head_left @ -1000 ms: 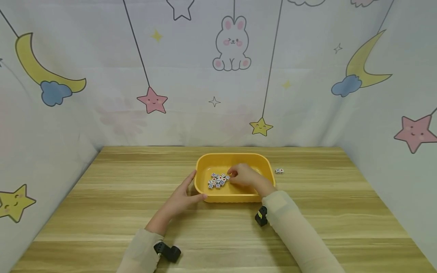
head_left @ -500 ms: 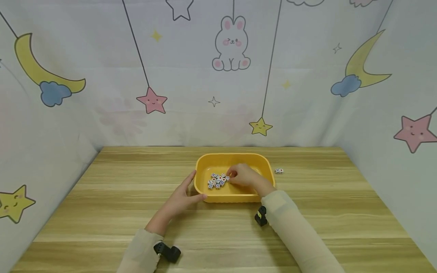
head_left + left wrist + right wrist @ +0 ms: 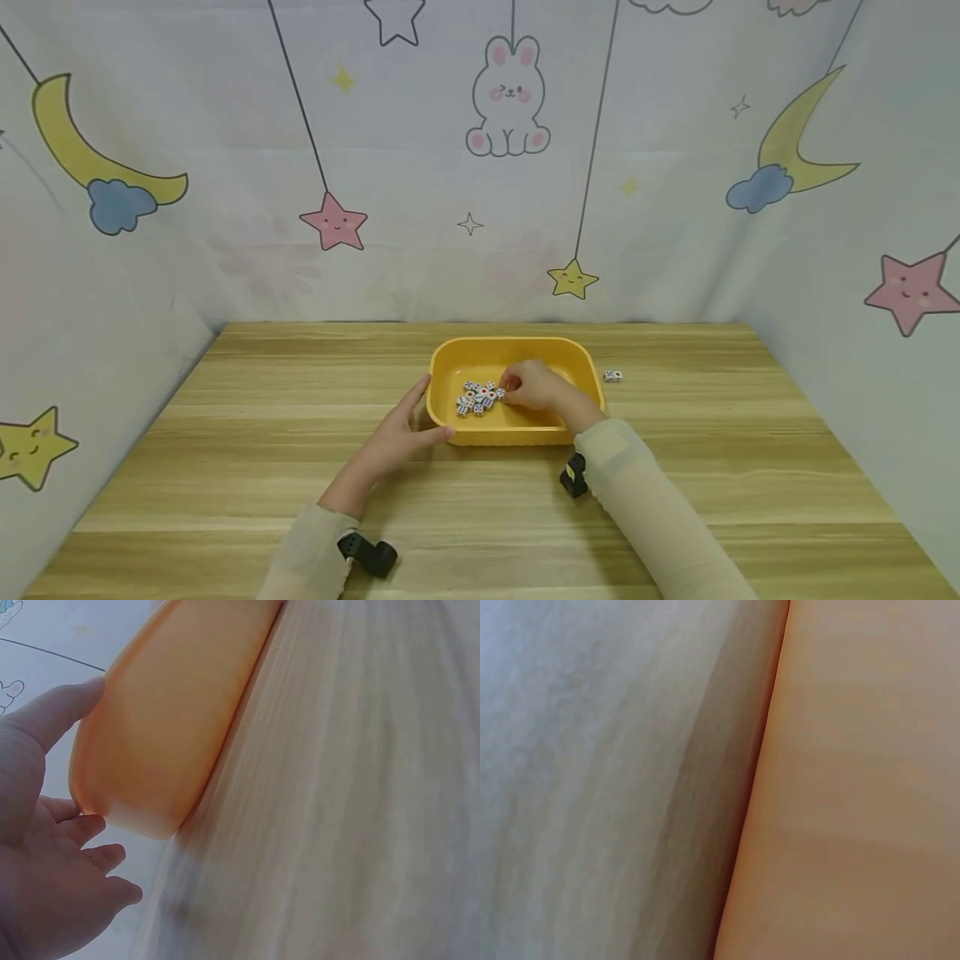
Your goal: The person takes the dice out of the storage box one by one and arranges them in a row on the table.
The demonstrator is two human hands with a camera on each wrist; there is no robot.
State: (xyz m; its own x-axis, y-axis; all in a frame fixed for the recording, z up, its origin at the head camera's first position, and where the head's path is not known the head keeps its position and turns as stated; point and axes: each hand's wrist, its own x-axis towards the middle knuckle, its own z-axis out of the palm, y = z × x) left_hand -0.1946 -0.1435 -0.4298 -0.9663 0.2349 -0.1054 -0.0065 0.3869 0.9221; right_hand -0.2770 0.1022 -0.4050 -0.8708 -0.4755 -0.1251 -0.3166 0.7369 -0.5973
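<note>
A yellow plastic tray (image 3: 525,437) stands on the table, with a cluster of small white dice (image 3: 472,402) at its left inside. My left hand (image 3: 395,437) spans the tray's near left corner. Its thumb lies at the front rim and its straight fingers rest along the left end; the left wrist view shows the thumb on the rim too. Inside the tray, my right hand (image 3: 538,386) has curled fingers and pinches a die (image 3: 500,393) at the cluster's right edge. The right wrist view holds only the tray's outer wall (image 3: 847,787) and wood; the hand is out of it.
Two more dice (image 3: 613,377) lie side by side on the wooden table (image 3: 300,367), just right of the tray. A pale cloth backdrop (image 3: 420,275) with printed stars, moons and a rabbit hangs behind and at both sides.
Almost nothing moves. The die at my right fingertips shifts very slightly; my left hand and the tray stay in place.
</note>
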